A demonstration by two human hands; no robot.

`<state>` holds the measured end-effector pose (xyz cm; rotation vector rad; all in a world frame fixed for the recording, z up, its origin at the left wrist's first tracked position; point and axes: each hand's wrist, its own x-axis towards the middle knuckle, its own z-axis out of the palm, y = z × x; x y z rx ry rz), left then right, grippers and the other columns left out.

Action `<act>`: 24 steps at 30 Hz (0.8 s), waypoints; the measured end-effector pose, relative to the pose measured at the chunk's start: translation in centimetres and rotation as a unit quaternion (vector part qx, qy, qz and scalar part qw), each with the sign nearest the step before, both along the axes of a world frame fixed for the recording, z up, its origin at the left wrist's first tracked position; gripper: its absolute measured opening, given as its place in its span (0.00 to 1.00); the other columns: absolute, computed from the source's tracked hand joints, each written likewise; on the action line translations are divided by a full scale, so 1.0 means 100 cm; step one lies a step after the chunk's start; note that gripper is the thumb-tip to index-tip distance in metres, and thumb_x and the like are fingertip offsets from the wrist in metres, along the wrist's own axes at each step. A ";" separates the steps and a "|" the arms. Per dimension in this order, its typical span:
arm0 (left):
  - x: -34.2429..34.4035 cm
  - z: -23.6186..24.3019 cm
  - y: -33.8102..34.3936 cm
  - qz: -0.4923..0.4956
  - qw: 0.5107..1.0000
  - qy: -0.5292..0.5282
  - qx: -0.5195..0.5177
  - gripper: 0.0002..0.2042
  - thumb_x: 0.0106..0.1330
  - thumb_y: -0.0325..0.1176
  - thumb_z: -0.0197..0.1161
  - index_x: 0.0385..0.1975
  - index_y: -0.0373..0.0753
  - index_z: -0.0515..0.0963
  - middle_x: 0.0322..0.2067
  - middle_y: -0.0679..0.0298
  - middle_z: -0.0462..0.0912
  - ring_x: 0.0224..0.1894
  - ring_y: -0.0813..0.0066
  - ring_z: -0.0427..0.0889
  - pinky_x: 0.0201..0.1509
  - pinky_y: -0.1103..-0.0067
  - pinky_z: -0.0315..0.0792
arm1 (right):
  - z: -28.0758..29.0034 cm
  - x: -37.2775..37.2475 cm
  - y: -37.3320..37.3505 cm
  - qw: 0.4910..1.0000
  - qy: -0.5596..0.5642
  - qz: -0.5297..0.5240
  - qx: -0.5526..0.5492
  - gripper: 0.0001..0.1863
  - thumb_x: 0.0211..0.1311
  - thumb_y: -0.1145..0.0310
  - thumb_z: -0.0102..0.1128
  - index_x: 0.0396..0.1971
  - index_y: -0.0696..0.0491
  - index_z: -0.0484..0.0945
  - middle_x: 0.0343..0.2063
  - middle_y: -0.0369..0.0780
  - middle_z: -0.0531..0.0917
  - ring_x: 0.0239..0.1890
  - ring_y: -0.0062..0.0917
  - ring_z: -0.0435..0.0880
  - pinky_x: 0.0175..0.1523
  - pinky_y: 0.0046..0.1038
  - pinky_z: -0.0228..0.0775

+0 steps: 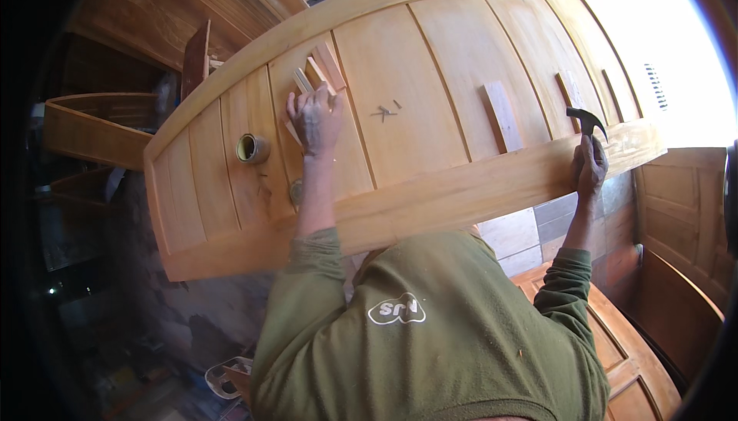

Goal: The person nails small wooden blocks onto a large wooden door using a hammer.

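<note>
Lit by white glare (673, 29) at upper right, with brown wooden boards (165, 9) at upper left, a curved wooden frame (96, 142) at left, tiled floor (511, 235) right of center and a panelled door (636, 356) at lower right.

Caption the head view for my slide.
Left hand on thin pale wooden strips, right hand gripping a dark-headed claw hammer, over a golden panelled wooden door.

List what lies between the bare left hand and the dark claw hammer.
Head view: thin metal nails and a flat pale wooden strip lie between the left hand and hammer; a second pale strip shows beside the hammer.
</note>
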<state>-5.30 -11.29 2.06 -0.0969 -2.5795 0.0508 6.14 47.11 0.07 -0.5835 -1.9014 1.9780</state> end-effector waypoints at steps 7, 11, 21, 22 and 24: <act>0.009 0.011 -0.007 0.129 0.894 0.036 0.427 0.20 0.79 0.42 0.62 0.61 0.34 0.83 0.45 0.48 0.92 0.51 0.61 0.91 0.54 0.69 0.83 | -0.005 0.002 0.007 1.000 -0.010 -0.013 -0.010 0.10 0.78 0.61 0.65 0.35 0.47 0.82 0.20 0.25 0.73 0.16 0.07 0.64 0.21 0.16 0.52; 0.017 0.003 -0.017 0.107 0.856 0.091 0.497 0.20 0.81 0.42 0.59 0.57 0.30 0.85 0.46 0.45 0.91 0.46 0.55 0.92 0.51 0.66 0.84 | -0.001 0.001 0.003 0.999 -0.022 -0.007 -0.026 0.08 0.78 0.61 0.66 0.38 0.48 0.84 0.20 0.25 0.73 0.16 0.07 0.64 0.21 0.15 0.53; 0.023 -0.002 -0.003 0.117 0.956 0.048 0.265 0.17 0.79 0.39 0.62 0.58 0.35 0.84 0.44 0.48 0.91 0.40 0.46 0.90 0.46 0.59 0.82 | -0.003 0.001 0.006 1.000 -0.020 -0.001 -0.014 0.10 0.78 0.61 0.66 0.47 0.52 0.85 0.22 0.26 0.74 0.17 0.08 0.66 0.21 0.15 0.55; 0.023 -0.002 -0.002 0.115 0.956 0.047 0.265 0.17 0.79 0.39 0.62 0.58 0.35 0.84 0.44 0.48 0.91 0.40 0.46 0.90 0.46 0.59 0.82 | -0.005 0.001 0.007 1.000 -0.017 -0.001 -0.018 0.11 0.78 0.61 0.66 0.48 0.53 0.85 0.22 0.26 0.75 0.18 0.08 0.66 0.22 0.15 0.55; 0.021 -0.003 0.001 0.099 0.954 0.075 0.272 0.17 0.79 0.38 0.62 0.59 0.36 0.84 0.42 0.50 0.92 0.40 0.47 0.91 0.48 0.59 0.83 | -0.007 0.000 0.007 1.000 -0.014 -0.001 -0.023 0.11 0.78 0.61 0.66 0.49 0.53 0.85 0.22 0.26 0.75 0.18 0.08 0.66 0.22 0.15 0.56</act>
